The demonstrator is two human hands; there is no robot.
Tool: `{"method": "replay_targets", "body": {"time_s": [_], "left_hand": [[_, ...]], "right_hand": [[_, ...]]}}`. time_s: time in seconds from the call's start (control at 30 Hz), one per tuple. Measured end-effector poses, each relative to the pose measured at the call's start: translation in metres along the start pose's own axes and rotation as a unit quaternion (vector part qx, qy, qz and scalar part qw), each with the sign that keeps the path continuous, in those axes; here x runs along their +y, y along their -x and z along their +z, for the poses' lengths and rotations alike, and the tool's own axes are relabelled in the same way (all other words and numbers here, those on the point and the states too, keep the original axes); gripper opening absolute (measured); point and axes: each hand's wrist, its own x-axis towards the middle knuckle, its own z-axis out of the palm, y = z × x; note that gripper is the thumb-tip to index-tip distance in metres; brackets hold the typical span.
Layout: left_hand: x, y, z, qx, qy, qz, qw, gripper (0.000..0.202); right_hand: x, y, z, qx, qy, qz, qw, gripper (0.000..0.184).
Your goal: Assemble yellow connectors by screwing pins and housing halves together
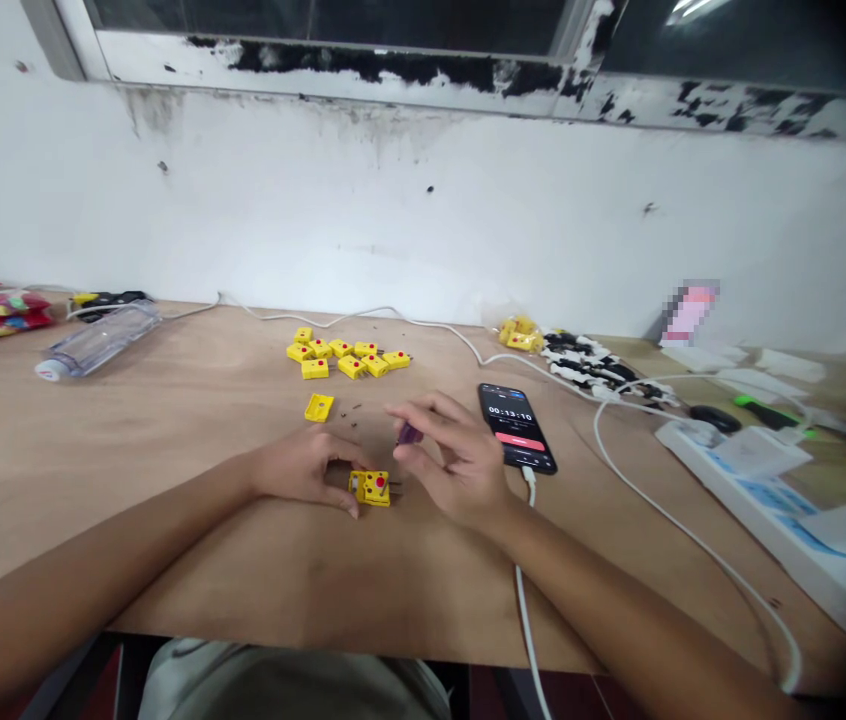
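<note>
My left hand [310,468] rests on the table, thumb and forefinger closed around the left end of an opened yellow plug housing [369,487]. This housing shows a red dot on top and metal pins at its right side. To the right and slightly above it, my right hand [457,460] pinches a small dark purple object [409,433], perhaps a tool handle; fingers hide part of it. Beyond my left hand lies a loose yellow cover [319,407], with tiny dark screws [353,424] to its right. Several closed yellow plugs [348,357] are grouped farther back.
A phone [517,428] showing a timer lies right of my right hand, its white cable [528,620] running to the front edge. A power strip [760,510] is at right. Black and white parts [595,365] and a bag of yellow pieces [519,333] sit behind; a clear bottle [104,340] lies left.
</note>
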Motion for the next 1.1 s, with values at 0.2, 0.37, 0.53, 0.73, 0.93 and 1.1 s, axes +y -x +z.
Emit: {"method": "replay_targets", "body": {"time_s": [0.2,0.37,0.53,0.73,0.93,1.1], "left_hand": [[-0.006,0.002,0.002,0.021,-0.015,0.009,1.000,0.048],[-0.003,-0.001,0.001,0.021,-0.006,0.022,1.000,0.041],[0.001,-0.001,-0.001,0.012,-0.009,0.024,1.000,0.040],[-0.003,0.000,0.001,0.009,-0.013,0.010,1.000,0.044],[0.000,0.000,0.002,0.033,-0.017,-0.023,0.999,0.054],[0.002,0.000,0.002,0.041,-0.047,-0.038,0.997,0.046]], "right_hand": [[-0.007,-0.008,-0.006,-0.113,-0.063,0.029,0.991,0.035],[-0.009,-0.004,0.001,-0.006,0.003,0.033,0.999,0.012],[-0.008,-0.001,0.003,-0.001,0.025,-0.039,0.999,0.020],[0.000,-0.005,-0.010,-0.120,-0.073,0.064,0.988,0.036],[0.005,-0.003,-0.001,0.000,-0.023,0.089,0.996,0.019],[0.005,-0.001,0.000,0.023,0.001,0.031,0.999,0.025]]}}
